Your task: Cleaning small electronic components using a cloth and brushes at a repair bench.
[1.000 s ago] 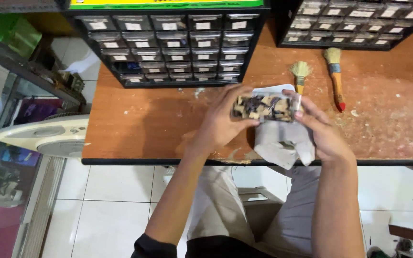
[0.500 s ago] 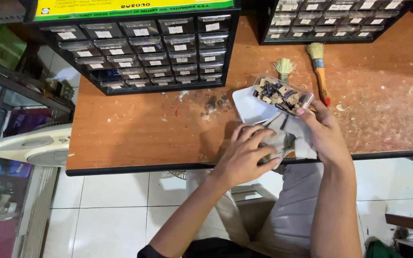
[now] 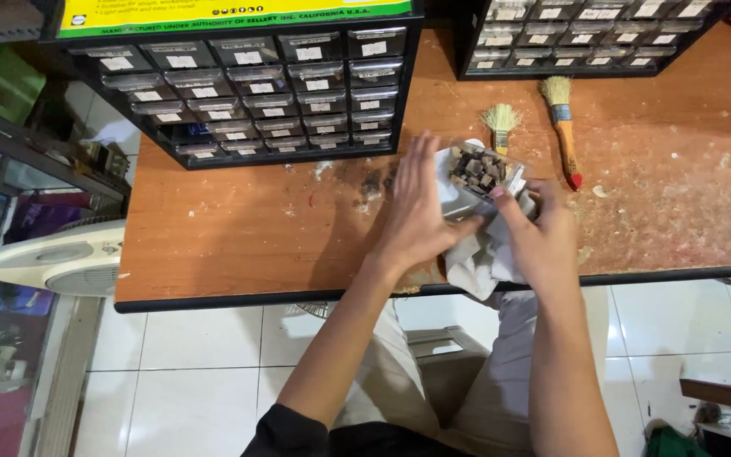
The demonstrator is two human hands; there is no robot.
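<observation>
Nearest the seated person's lap, a crumpled grey cloth (image 3: 486, 258) is hanging partly over the front edge of the wooden table (image 3: 247, 228), sitting just beneath both sets of fingers. The right hand (image 3: 543, 233) is resting on top of that cloth, its fingers curling loosely toward a small clear plastic drawer (image 3: 480, 173); the fingertip nearest the drawer is touching its near rim, and the thumb side appears to be pinching the corner, though how firmly I cannot tell. The left hand (image 3: 420, 216) is lying flat and spread, fingers stretched out and pointing away from the body, the palm pressing against the left wall of the drawer rather than closing around anything. So the drawer is sitting between the two hands, just beyond the fingertips of the right and alongside the fingers of the left, tilted a little on the cloth. It is holding a heap of small dark brown and tan pieces (image 3: 475, 167).

Just past the fingertips, a short straw-bristled brush (image 3: 501, 123) is lying on the table, touching or nearly touching the far end of the drawer. To the right of it, a paintbrush with an orange handle (image 3: 564, 135) is lying well apart from the right hand. Beyond the left fingers, some dark crumbs (image 3: 374, 182) are scattered on the wood, and farther still a black parts cabinet (image 3: 255, 76) full of small labelled drawers is standing, with a second cabinet (image 3: 585, 34) behind the brushes.
</observation>
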